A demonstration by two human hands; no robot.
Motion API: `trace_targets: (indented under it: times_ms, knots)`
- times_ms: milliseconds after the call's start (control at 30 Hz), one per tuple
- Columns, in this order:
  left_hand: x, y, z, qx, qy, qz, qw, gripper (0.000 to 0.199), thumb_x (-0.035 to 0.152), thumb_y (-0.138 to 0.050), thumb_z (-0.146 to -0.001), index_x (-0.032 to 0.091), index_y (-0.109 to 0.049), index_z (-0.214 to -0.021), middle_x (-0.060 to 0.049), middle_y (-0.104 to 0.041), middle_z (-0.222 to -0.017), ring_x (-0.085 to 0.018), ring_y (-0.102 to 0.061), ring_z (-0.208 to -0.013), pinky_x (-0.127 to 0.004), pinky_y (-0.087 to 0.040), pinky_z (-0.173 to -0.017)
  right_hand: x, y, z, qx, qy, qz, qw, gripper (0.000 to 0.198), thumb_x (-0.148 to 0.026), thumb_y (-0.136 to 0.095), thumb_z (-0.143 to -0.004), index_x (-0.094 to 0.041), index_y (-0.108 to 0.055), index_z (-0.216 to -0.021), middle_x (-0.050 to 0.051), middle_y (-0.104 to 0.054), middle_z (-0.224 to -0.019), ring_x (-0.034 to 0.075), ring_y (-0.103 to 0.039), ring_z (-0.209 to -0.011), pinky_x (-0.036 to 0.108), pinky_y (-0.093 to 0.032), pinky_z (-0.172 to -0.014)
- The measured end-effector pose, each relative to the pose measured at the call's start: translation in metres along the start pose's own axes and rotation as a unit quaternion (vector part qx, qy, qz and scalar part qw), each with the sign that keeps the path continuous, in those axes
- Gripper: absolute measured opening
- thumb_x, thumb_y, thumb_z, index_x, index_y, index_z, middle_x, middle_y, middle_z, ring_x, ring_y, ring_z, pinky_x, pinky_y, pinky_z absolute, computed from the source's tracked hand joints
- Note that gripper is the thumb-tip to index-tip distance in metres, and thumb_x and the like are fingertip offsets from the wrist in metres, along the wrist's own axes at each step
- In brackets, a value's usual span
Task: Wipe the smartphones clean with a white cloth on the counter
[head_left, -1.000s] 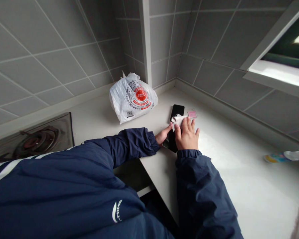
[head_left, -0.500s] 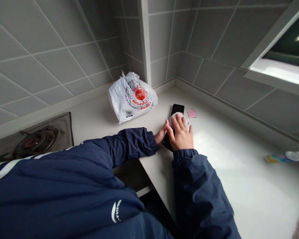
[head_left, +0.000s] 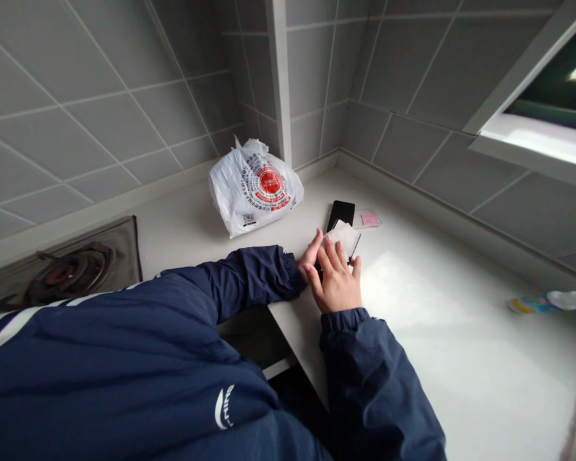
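Note:
My right hand [head_left: 338,282] lies palm down with its fingers stretched out, the fingertips on the near edge of a white wipe [head_left: 344,238]. Under the wipe is a dark flat thing that looks like a phone; only a thin black edge of it shows to the right and a bit between my hands. My left hand [head_left: 311,256] grips its left side, thumb raised, the other fingers mostly hidden. Just beyond the wipe, a black flat rectangle [head_left: 342,210], also phone-like, rests on the counter. I cannot tell whether the two dark pieces are joined.
A small clear packet with a pink piece [head_left: 369,219] lies on the white counter [head_left: 422,307] right of the black rectangle. A white plastic bag [head_left: 254,189] stands in the back corner. The gas stove [head_left: 72,269] is at left, a bottle [head_left: 547,302] at far right.
My right hand has slid back toward me and slightly left, uncovering more of the white wipe. The left hand has barely moved.

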State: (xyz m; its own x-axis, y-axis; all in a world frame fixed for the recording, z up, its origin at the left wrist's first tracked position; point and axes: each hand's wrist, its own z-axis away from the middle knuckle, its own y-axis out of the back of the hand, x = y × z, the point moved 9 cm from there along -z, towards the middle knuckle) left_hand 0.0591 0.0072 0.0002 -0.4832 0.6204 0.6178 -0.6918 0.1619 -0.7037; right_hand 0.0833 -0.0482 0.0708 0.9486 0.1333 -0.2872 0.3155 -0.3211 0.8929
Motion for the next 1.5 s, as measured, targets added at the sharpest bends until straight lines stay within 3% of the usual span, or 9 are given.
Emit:
trace_targets:
  times_ms: [67, 200, 333, 533, 733, 867, 1133, 1333, 1500]
  knots:
    - [-0.003, -0.009, 0.003, -0.037, 0.046, 0.007, 0.998, 0.071, 0.070, -0.021, -0.101, 0.025, -0.076, -0.100, -0.004, -0.078, -0.111, -0.033, -0.054, -0.138, -0.046, -0.040, -0.115, -0.001, 0.000, 0.005, -0.005, 0.001, -0.004, 1.000, 0.058, -0.053, -0.035, -0.105, -0.023, -0.048, -0.153, 0.010, -0.036, -0.166, 0.031, -0.035, -0.153, 0.067, -0.022, -0.121]
    - [-0.006, -0.022, 0.005, -0.103, 0.116, 0.005, 0.988, 0.106, 0.088, -0.006, -0.088, 0.010, -0.072, -0.115, -0.022, -0.075, -0.113, -0.039, -0.060, -0.129, -0.054, -0.037, -0.117, 0.002, 0.000, 0.013, -0.014, 0.000, -0.012, 1.000, 0.057, -0.050, -0.038, -0.105, -0.025, -0.044, -0.155, 0.010, -0.038, -0.164, 0.030, -0.036, -0.153, 0.065, -0.018, -0.123]
    - [-0.005, -0.022, 0.001, -0.111, 0.126, 0.021, 0.986, 0.114, 0.088, 0.000, -0.087, 0.004, -0.070, -0.119, -0.025, -0.075, -0.104, -0.038, -0.065, -0.120, -0.053, -0.039, -0.115, 0.007, 0.001, 0.024, -0.027, -0.007, -0.010, 1.000, 0.055, -0.048, -0.037, -0.105, -0.027, -0.042, -0.156, 0.009, -0.039, -0.164, 0.028, -0.036, -0.153, 0.067, -0.019, -0.123]
    - [-0.003, -0.027, 0.000, -0.136, 0.096, 0.061, 0.984, 0.099, 0.075, -0.005, -0.098, 0.003, -0.064, -0.131, -0.022, -0.074, -0.110, -0.030, -0.070, -0.113, -0.044, -0.044, -0.110, 0.024, 0.006, 0.023, -0.040, -0.033, 0.012, 0.999, 0.056, -0.051, -0.038, -0.105, -0.029, -0.041, -0.156, 0.008, -0.038, -0.165, 0.030, -0.038, -0.151, 0.075, -0.023, -0.119]
    - [-0.003, -0.023, -0.007, -0.128, 0.040, 0.036, 0.990, 0.075, 0.059, -0.016, -0.107, 0.009, -0.056, -0.146, -0.017, -0.072, -0.125, -0.024, -0.066, -0.123, -0.037, -0.037, -0.118, 0.044, 0.000, 0.002, -0.058, -0.103, -0.011, 0.993, 0.066, -0.054, -0.033, -0.105, -0.020, -0.029, -0.162, 0.011, -0.021, -0.170, 0.031, -0.026, -0.157, 0.074, -0.027, -0.119]
    - [-0.007, -0.022, -0.011, -0.139, 0.037, 0.024, 0.989, 0.066, 0.055, -0.023, -0.108, 0.014, -0.051, -0.151, -0.013, -0.069, -0.131, -0.024, -0.062, -0.130, -0.038, -0.035, -0.120, 0.051, -0.006, -0.009, -0.066, -0.138, -0.040, 0.987, 0.069, -0.057, -0.028, -0.105, -0.020, -0.026, -0.163, 0.010, -0.015, -0.172, 0.033, -0.021, -0.159, 0.074, -0.027, -0.118]
    - [-0.005, -0.021, -0.011, -0.126, 0.028, 0.009, 0.992, 0.065, 0.054, -0.024, -0.107, 0.016, -0.053, -0.150, -0.013, -0.067, -0.136, -0.025, -0.057, -0.136, -0.038, -0.030, -0.123, 0.056, -0.007, -0.019, -0.042, -0.138, -0.056, 0.988, 0.069, -0.056, -0.024, -0.105, -0.018, -0.031, -0.162, 0.012, -0.018, -0.171, 0.035, -0.023, -0.158, 0.072, -0.025, -0.120]
    - [-0.013, -0.030, 0.000, -0.111, 0.111, 0.006, 0.988, 0.084, 0.063, -0.007, -0.104, 0.010, -0.058, -0.143, -0.017, -0.071, -0.125, -0.027, -0.059, -0.134, -0.038, -0.024, -0.125, 0.039, -0.005, -0.001, -0.035, -0.104, -0.015, 0.994, 0.067, -0.053, -0.029, -0.106, -0.013, -0.036, -0.159, 0.015, -0.023, -0.170, 0.038, -0.029, -0.155, 0.071, -0.028, -0.119]
    - [-0.008, -0.029, 0.005, -0.097, 0.096, -0.007, 0.991, 0.083, 0.064, -0.011, -0.103, 0.009, -0.060, -0.141, -0.020, -0.072, -0.121, -0.032, -0.062, -0.127, -0.045, -0.031, -0.120, 0.023, -0.005, 0.019, -0.023, -0.077, 0.014, 0.997, 0.068, -0.051, -0.033, -0.105, -0.009, -0.037, -0.158, 0.020, -0.026, -0.168, 0.041, -0.032, -0.153, 0.070, -0.032, -0.117]
